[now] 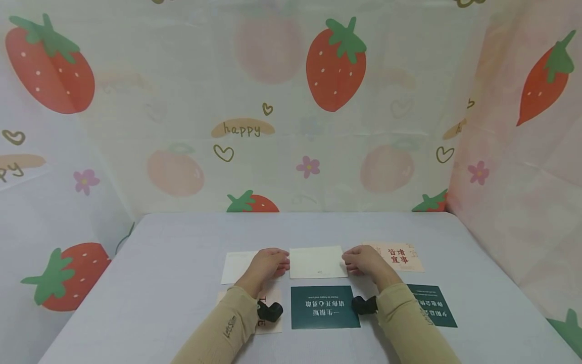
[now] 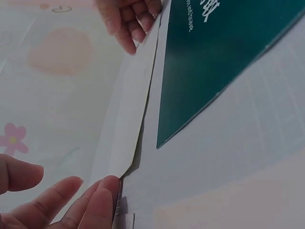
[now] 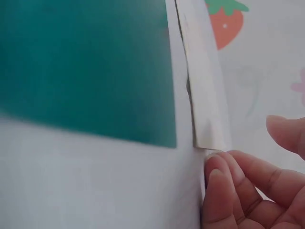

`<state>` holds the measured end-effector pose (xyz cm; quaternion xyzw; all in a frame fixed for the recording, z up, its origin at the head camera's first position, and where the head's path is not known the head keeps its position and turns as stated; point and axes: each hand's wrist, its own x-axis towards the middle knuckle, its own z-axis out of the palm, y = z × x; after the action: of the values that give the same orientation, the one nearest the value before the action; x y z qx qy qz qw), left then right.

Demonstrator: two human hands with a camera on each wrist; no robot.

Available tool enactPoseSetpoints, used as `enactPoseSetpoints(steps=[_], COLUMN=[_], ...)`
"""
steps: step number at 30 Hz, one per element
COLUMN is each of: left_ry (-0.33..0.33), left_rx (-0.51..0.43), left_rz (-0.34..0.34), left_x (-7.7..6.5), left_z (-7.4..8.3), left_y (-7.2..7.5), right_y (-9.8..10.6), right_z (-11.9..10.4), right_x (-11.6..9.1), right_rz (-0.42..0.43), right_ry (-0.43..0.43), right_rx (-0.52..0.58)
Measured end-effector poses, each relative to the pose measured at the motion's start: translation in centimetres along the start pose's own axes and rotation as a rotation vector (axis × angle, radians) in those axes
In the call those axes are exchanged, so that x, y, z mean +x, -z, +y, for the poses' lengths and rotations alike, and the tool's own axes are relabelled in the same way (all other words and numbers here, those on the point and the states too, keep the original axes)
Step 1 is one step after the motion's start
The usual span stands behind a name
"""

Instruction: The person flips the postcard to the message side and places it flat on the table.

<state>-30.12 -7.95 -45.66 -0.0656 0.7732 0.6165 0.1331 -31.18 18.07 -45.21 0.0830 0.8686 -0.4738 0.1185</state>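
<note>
A cream card (image 1: pixel 317 264) lies in the back row on the table, between my two hands. The fingertips of my left hand (image 1: pixel 269 264) touch its left edge, and the left wrist view shows that thumb held apart from the fingers. At the right edge, the fingertips of my right hand (image 1: pixel 370 263) rest against or very near the card; its thumb is also raised away in the right wrist view. Just in front lies a dark green card (image 1: pixel 325 307) with white writing. My left hand partly covers a white card (image 1: pixel 236 267).
A peach card with red characters (image 1: pixel 400 257) lies back right, and another green card (image 1: pixel 434 306) sits front right, partly behind my sleeve. My left forearm overlaps a pale printed card (image 1: pixel 271 326). Strawberry-printed cloth walls (image 1: pixel 336 177) surround the white table (image 1: pixel 182 237).
</note>
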Motion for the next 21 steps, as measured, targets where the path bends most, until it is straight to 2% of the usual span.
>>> enactPoseSetpoints(steps=[9, 15, 21], left_ry=[0.014, -0.022, -0.056], left_rx=[0.027, 0.009, -0.029], left_rz=[-0.002, -0.017, -0.032], left_x=[0.2, 0.2, 0.3], left_z=[0.4, 0.9, 1.5], left_y=[0.3, 0.1, -0.7], right_y=[1.3, 2.5, 4.3], right_z=[-0.7, -1.3, -1.0], right_x=[-0.3, -0.3, 0.0], right_rz=[-0.027, -0.022, -0.018], right_ry=[0.067, 0.077, 0.096], right_rx=[-0.008, -0.046, -0.082])
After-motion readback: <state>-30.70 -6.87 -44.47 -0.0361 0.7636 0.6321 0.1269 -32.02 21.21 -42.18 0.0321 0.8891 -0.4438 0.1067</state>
